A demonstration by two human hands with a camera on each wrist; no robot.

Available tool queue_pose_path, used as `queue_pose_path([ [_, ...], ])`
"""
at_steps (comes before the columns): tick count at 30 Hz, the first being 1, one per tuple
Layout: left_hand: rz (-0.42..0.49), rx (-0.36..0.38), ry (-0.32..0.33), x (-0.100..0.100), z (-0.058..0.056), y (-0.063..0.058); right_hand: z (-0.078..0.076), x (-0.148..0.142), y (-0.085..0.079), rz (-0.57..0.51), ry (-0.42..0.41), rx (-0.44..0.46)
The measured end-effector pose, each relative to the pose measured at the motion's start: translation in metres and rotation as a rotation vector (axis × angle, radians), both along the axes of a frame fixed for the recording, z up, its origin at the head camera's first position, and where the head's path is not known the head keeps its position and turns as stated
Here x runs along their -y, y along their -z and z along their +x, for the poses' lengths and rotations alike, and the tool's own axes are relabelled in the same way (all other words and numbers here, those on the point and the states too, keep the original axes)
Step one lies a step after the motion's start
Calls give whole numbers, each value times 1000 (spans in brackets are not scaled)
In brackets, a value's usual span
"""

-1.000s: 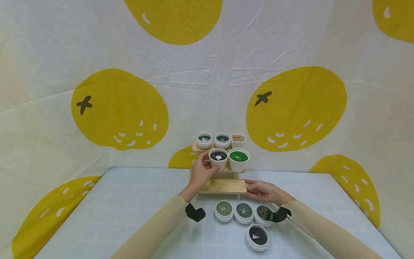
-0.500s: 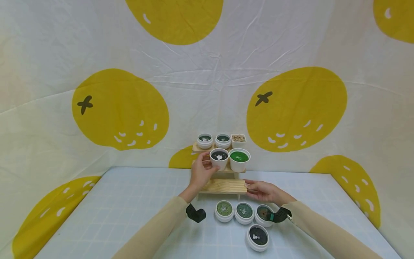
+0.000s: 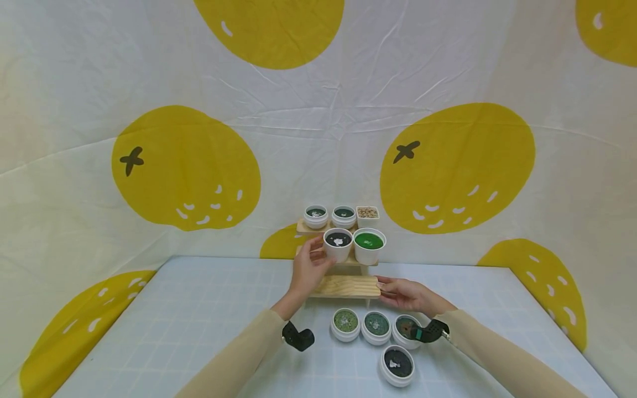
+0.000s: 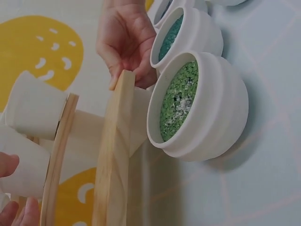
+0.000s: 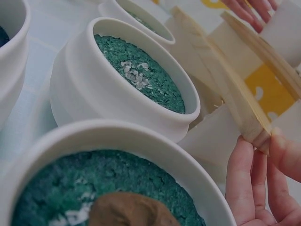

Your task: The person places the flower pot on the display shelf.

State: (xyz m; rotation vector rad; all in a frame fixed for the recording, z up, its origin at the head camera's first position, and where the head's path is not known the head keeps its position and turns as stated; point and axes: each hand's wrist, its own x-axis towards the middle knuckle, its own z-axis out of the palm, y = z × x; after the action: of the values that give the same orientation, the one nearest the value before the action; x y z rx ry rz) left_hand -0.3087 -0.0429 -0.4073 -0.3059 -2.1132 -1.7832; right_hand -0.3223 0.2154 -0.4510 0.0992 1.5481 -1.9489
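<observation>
My left hand (image 3: 309,269) is at the left side of a white cup (image 3: 338,253) with dark filling, fingers around its side and thumb at its lower front. The cup stands on the middle step of a wooden tiered stand (image 3: 345,286), beside a white cup with bright green filling (image 3: 369,241). In the left wrist view, my thumb (image 4: 8,165) overlaps the cup. My right hand (image 3: 408,294) pinches the right end of the stand's lowest step; in the right wrist view, the thumb (image 5: 287,153) and fingers (image 5: 241,183) meet at the board's corner.
Two white pots (image 3: 316,216) and a square cup of pale pieces (image 3: 367,215) stand on the top step. In front of the stand are white pots with green filling (image 3: 345,324), and a dark-filled pot (image 3: 397,365) nearer. A patterned cloth (image 3: 318,166) hangs behind.
My left wrist and thumb have shifted slightly down and left over the last half second, the thumb lower on the cup. The cup and my right hand have stayed in place.
</observation>
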Motion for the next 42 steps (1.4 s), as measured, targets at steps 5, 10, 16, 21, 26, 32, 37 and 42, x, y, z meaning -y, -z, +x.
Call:
queue_pose_path([
  [5,12,13,-6,5,9,4,1,0,-1,-1,2,-6],
  [10,-10,32,-11,12,18,9,2,1,-2,-4,2,-5],
  [16,-16,16,1,18,27,13,2,0,0,-26,-19,-5],
  [21,-27,43,40,19,39,19,1,-2,1,-44,-28,-5],
  [26,13,70,94,18,48,27,1,-1,1,-33,-33,-12],
  [32,17,113,129,18,56,35,2,-1,0,-33,-35,-23],
  [37,-32,140,176,18,62,43,2,0,-1,-26,-24,-19],
  [42,-38,152,234,18,69,49,2,0,-1,-13,-16,-10],
])
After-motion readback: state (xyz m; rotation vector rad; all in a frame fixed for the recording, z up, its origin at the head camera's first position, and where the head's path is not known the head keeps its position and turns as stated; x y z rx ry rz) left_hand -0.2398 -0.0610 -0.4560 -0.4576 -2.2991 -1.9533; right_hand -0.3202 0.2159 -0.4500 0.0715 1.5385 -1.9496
